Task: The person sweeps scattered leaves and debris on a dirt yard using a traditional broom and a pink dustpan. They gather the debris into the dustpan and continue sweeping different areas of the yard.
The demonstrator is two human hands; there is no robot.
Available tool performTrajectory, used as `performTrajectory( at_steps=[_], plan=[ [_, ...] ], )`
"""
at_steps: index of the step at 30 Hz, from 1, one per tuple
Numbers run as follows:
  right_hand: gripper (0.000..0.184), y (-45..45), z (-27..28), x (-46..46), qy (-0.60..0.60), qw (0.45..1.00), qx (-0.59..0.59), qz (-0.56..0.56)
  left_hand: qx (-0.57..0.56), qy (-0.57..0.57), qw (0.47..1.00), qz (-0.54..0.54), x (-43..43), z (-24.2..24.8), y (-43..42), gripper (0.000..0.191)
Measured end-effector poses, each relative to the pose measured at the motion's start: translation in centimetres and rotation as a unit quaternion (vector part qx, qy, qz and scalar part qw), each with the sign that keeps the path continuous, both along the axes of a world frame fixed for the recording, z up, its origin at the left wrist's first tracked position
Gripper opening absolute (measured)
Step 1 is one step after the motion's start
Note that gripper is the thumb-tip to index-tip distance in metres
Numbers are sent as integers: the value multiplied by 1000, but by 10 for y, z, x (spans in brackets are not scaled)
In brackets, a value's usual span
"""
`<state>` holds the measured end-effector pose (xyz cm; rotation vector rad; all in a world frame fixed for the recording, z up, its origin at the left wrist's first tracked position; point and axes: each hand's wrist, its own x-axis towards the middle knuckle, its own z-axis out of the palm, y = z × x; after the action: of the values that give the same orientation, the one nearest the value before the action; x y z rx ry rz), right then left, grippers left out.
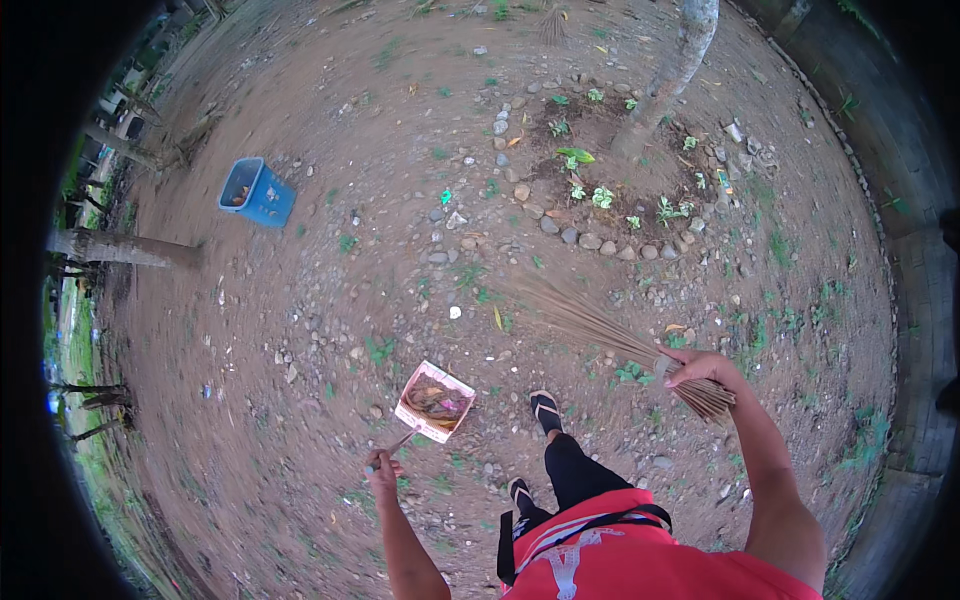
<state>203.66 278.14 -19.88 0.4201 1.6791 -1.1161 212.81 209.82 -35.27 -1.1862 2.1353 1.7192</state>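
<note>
My left hand (384, 471) grips the handle of a pale dustpan (442, 433), which holds dry leaves (431, 397), dirt and a small pink scrap. In my right hand (701, 366) is a stick broom (592, 319), grasped around its bound end. Its loose bristles spread up and left over the soil, and their tips are blurred. Whether the bristles touch the ground I cannot tell. Before me lies bare earth with pebbles, a yellow leaf (498, 318) and a white bit of litter (455, 312).
A blue plastic bin (268, 196) with some leaves inside stands at the upper left. Rounded stones (590, 241) ring small plants around a tree trunk (660, 90). Another trunk (124, 247) rises at the left. A low wall (919, 300) runs along the right.
</note>
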Motion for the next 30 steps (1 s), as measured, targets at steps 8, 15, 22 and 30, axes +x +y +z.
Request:
performTrajectory(
  at_steps=[8, 15, 22, 30],
  plan=[
    [104, -70, -182, -77, 52, 985, 136, -89, -8, 12, 1000, 15, -1, 1, 11, 18],
    [101, -90, -104, -46, -52, 990, -57, 121, -9, -10, 1000, 3, -16, 6, 14, 17],
    [102, -65, -96, -68, 109, 990, 24, 82, -14, 14, 1000, 22, -12, 5, 10, 12],
    [110, -204, -197, -14, 8, 987, 121, 108, -25, -17, 999, 40, -35, 14, 13, 11]
  ],
)
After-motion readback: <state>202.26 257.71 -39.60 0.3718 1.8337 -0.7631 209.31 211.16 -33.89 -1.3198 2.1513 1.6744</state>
